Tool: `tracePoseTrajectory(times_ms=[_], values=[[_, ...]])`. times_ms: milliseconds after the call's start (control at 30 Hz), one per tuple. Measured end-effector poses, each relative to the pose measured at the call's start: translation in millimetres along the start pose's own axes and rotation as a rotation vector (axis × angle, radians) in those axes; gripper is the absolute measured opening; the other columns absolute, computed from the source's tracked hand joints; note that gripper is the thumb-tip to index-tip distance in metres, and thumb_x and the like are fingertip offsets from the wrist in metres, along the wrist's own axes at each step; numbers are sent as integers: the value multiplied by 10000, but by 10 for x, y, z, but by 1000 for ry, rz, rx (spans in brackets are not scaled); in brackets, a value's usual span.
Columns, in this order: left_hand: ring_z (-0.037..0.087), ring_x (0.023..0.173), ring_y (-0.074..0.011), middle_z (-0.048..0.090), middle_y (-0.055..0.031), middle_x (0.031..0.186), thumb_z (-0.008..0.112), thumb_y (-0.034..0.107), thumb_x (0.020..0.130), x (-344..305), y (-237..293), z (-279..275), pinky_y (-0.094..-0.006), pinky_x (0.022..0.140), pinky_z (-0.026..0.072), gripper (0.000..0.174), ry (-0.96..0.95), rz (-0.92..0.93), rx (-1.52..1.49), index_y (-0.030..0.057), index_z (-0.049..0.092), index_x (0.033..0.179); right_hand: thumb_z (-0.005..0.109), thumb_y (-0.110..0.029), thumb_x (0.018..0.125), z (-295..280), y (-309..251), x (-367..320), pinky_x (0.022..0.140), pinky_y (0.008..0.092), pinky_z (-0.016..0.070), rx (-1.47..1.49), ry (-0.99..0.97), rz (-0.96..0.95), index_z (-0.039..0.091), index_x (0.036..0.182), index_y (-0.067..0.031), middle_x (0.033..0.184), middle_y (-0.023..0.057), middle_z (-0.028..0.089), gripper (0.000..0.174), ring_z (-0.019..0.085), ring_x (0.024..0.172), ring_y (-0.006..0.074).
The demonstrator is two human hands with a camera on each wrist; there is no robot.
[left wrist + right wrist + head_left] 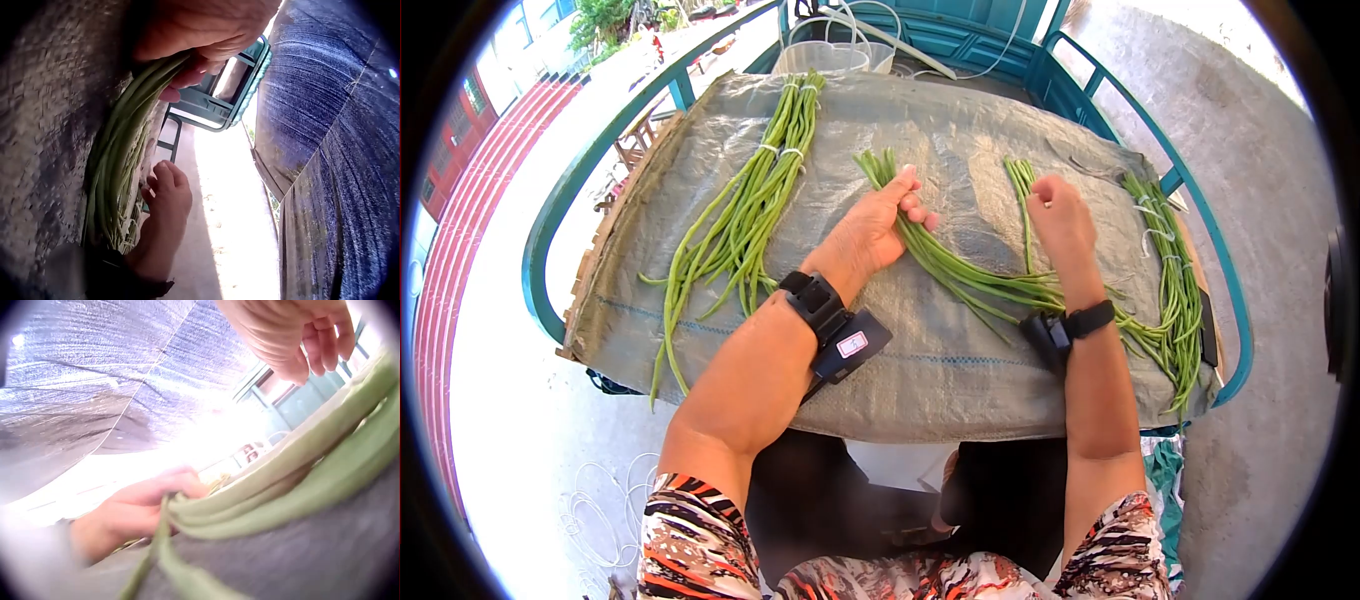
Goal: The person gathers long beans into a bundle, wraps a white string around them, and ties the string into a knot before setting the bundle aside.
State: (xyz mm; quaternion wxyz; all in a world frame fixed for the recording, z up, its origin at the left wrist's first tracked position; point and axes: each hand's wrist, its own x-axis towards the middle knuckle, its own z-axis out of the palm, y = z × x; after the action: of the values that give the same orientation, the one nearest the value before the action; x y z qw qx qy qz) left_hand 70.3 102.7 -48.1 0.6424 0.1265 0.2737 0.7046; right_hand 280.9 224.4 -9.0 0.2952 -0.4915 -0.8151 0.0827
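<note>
left hand [878, 225] grips long green beans [965, 275], fingers curled round bundle — right hand [1062, 225] raised right of bundle, fingers bent, pinching unclear — grey woven sheet [940, 400] beneath bundle.

The left hand [203, 28] spans the top of the left wrist view, its fingers curled round one end of a bunch of long green beans [115, 153]. The beans bend down from it alongside a rough woven sheet [47, 119] that fills the left side. Thin pale strands [128, 231] show among them lower down. Below the left hand and well apart from it, the right hand [167, 203] is raised beside the beans, its fingers bent, with a dark band [128, 275] at its wrist. Behind the hands are a blue-green metal frame [215, 114] and brightly lit ground [234, 219]. Streaked blue material [331, 94] with a pale seam covers much of the right side.
</note>
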Motion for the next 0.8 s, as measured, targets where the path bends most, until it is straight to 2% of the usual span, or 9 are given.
tracePoseTrajectory(times_ms=[33,133,233,367,533,633,667,733,800], values=[[499,620,-128,483,12,651,531,237,961,14,1,-12,-367,770,512,173,-5,1,24,64,536,959,568,-258,811,-23,91,36,738,410,481,-113,114,42,657,908,-121,933,86,671,190,630,895,283],[522,647,-139,528,-16,720,525,224,963,21,3,-34,-367,770,517,169,-19,2,14,57,541,989,577,-292,798,-48,328,67,766,436,481,-287,68,119,668,931,-152,1033,80,665,214,615,951,290],[566,716,-170,591,-65,854,508,216,970,-58,6,58,-377,777,527,187,40,13,-2,44,541,1036,605,-335,773,-53,394,104,771,427,484,-274,-176,266,672,950,-143,1025,95,671,270,621,941,293],[608,819,-219,616,-132,1046,471,214,983,-56,4,59,-397,792,540,229,31,19,19,30,536,1103,628,-347,749,-10,579,168,726,394,483,-80,-232,282,671,930,-118,890,89,682,295,637,828,258],[607,846,-220,613,-137,1065,446,217,993,-69,9,74,-398,804,539,246,16,19,43,29,526,1130,646,-295,735,129,806,237,649,341,466,186,-220,330,652,857,-72,728,73,649,254,605,679,186],[606,869,-226,605,-145,1101,441,217,994,-72,20,88,-400,811,538,251,16,16,64,31,518,1144,666,-286,735,93,771,248,640,326,467,229,-246,365,640,840,-39,727,81,647,270,599,668,178],[605,878,-229,602,-148,1117,440,217,995,-74,20,92,-401,814,537,252,15,14,72,33,514,1150,670,-287,737,83,743,230,642,323,469,196,-207,304,640,843,-32,730,84,648,277,599,667,178],[598,858,-227,611,-122,1027,449,223,992,-69,9,94,-403,813,536,239,19,8,73,38,515,1128,679,-288,743,48,639,151,646,318,472,130,-125,183,641,850,-18,735,88,649,293,600,666,177],[586,830,-222,599,-87,923,458,230,989,-55,11,83,-404,808,534,224,22,-1,62,43,515,1099,684,-280,752,101,682,154,655,311,474,229,-146,207,641,866,-9,743,91,650,298,603,680,175]])
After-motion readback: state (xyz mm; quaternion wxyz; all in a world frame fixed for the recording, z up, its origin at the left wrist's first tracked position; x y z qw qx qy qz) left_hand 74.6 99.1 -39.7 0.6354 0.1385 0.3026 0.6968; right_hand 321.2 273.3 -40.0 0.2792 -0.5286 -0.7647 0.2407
